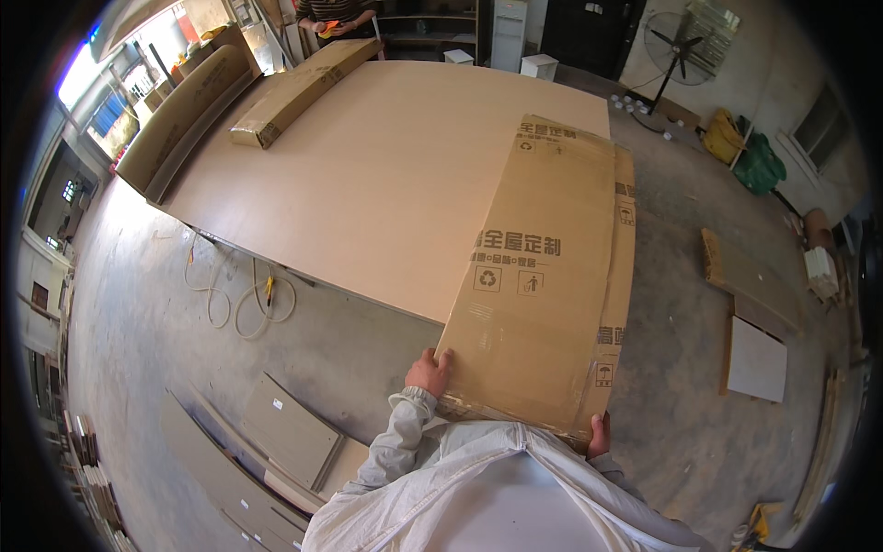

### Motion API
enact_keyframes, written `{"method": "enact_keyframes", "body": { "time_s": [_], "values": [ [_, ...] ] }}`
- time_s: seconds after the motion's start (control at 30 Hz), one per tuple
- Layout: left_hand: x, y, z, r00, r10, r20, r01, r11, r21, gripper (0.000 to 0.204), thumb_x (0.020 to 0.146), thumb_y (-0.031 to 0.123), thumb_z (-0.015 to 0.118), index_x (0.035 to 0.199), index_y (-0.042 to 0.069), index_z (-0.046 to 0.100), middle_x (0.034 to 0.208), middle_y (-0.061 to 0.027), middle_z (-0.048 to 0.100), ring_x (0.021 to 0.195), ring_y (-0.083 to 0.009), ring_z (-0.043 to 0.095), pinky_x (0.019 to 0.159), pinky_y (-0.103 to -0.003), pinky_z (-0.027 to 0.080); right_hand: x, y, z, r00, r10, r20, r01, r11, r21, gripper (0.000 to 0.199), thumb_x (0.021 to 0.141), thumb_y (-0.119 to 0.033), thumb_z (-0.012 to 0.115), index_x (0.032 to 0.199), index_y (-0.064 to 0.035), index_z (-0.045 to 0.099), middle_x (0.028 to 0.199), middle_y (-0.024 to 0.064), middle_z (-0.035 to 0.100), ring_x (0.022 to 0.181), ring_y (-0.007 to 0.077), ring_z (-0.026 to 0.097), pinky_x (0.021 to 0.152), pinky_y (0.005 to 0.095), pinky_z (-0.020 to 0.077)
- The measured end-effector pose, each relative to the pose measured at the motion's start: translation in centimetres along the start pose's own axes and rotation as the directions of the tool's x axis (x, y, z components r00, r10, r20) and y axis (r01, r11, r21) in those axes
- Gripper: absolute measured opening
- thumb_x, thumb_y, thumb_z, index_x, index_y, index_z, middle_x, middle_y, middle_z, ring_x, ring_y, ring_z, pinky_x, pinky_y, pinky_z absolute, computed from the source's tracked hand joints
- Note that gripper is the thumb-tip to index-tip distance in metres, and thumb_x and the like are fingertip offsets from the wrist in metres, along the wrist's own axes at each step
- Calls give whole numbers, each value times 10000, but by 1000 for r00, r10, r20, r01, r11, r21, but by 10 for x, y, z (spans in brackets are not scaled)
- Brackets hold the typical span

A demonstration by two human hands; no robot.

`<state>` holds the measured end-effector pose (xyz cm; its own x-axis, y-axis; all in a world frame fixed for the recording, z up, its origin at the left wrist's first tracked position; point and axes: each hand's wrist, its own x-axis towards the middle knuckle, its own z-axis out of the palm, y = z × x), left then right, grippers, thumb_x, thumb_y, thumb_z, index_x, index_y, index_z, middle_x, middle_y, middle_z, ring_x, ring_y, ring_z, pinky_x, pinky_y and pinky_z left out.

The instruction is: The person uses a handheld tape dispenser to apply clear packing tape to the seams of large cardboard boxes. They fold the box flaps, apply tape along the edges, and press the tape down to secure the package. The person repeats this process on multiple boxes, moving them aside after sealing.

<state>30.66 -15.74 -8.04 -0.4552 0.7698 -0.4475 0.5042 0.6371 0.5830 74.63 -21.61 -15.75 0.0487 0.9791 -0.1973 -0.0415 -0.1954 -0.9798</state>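
Note:
A long, flat cardboard package [524, 322] with dark print and shiny tape reaches from my body out over the right end of a large wooden table [368, 184]. My left hand [429, 372] grips its near left edge, thumb on top and fingers curled under. At the near right corner, my right hand [599, 436] holds the side, its thumb showing and most fingers hidden beneath. The near end of the package is close against my light jacket. A loose cardboard flap runs along its right side.
On the table's far left lie a narrow cardboard box [303, 92] and a curled cardboard sheet [189, 120]. Grey panels [290, 428] lie on the floor at lower left, a white panel [757, 359] at right. A hose [253, 308] hangs below the table. A co-worker [336, 17] stands beyond it.

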Motion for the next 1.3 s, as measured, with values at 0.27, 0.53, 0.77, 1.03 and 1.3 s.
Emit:
{"method": "enact_keyframes", "body": {
  "time_s": [0.27, 0.53, 0.77, 1.03, 1.3],
  "values": [
    [1, 0, 0, 1000, -2, 8, 2, 1000, -15, 595, 929, 576, 492, 1215, 72, 627, 999, -236, 711, 991, -439, 663, 872, -508, 511, 0, 1, 1, 1000, 16, -7, -16, 1000, 20, 499, 1023, -270, 494, 1432, 4, 417, 1392, 118, 512, 1252, 228, 493, 1065, 372, 397],
    [2, -1, 1, 1000, -3, 11, 4, 1000, -14, 598, 930, 586, 484, 1225, 85, 625, 1009, -243, 707, 1000, -443, 658, 876, -511, 508, -1, -1, 3, 1000, 18, -23, -17, 999, 51, 489, 1026, -265, 490, 1430, 0, 421, 1384, 114, 518, 1239, 221, 503, 1057, 366, 405],
    [0, 0, 0, 1000, 1, 5, -1, 1000, -8, 606, 934, 591, 477, 1227, 81, 624, 1020, -251, 704, 1007, -445, 656, 881, -512, 506, -1, -3, 4, 999, 29, -30, -29, 999, 18, 473, 1029, -245, 483, 1431, -3, 425, 1380, 109, 523, 1233, 218, 508, 1049, 364, 412],
    [1, -1, 0, 1000, 0, 4, 0, 1000, 10, 616, 938, 601, 469, 1239, 85, 617, 1040, -255, 700, 1025, -447, 650, 885, -515, 504, 0, -1, 2, 1000, 10, -20, -11, 1000, -17, 481, 1031, -265, 477, 1430, -2, 429, 1384, 114, 517, 1243, 225, 500, 1060, 369, 401],
    [0, 0, -2, 1000, 7, 8, -7, 1000, -1, 617, 938, 606, 468, 1237, 87, 617, 1046, -257, 698, 1030, -446, 649, 889, -512, 506, 1, 3, -2, 1000, 0, -14, -1, 1000, -29, 461, 1033, -285, 472, 1397, -3, 453, 1353, 111, 532, 1207, 220, 511, 1039, 368, 410]
  ]
}}
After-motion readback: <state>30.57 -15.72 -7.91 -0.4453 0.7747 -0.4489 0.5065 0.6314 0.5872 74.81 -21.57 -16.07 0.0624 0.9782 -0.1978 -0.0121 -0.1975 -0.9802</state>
